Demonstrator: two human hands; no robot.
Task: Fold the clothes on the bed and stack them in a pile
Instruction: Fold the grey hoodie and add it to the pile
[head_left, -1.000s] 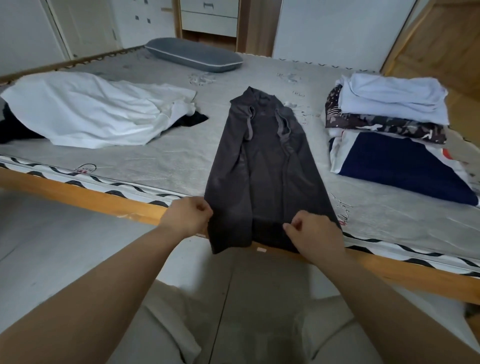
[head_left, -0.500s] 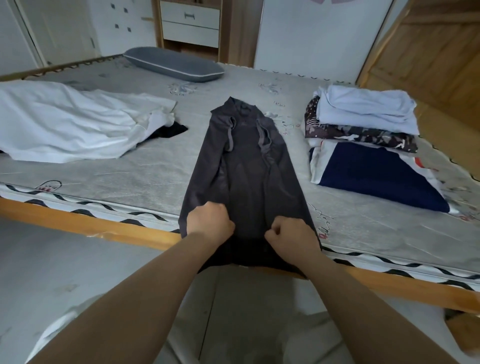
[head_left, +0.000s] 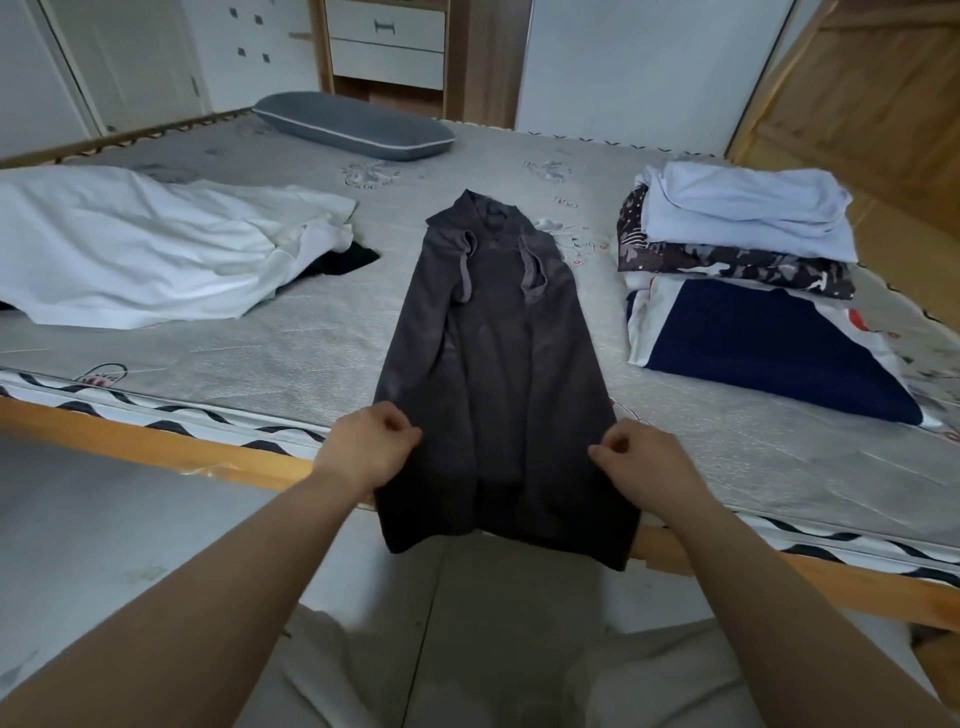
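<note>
At the bed's (head_left: 291, 358) near edge:
Left hand (head_left: 366, 451): fingers curled, pinching the dark shirt's (head_left: 493, 374) left side.
Dark shirt: long axis runs away from the person, collar far, hem hanging over the bed's edge.
Right hand (head_left: 647, 465): pinching its right side.
Folded pile (head_left: 748, 275): at right.

My grey pillow (head_left: 353, 126) at the far end of the mattress, white drawer unit (head_left: 387, 44) in a wooden frame behind it, white cupboard doors (head_left: 130, 57) on my left, wooden panelling (head_left: 878, 98) on my right

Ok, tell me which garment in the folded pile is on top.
The pale blue garment, lying above the dark patterned one and the navy one at the bottom.
</note>
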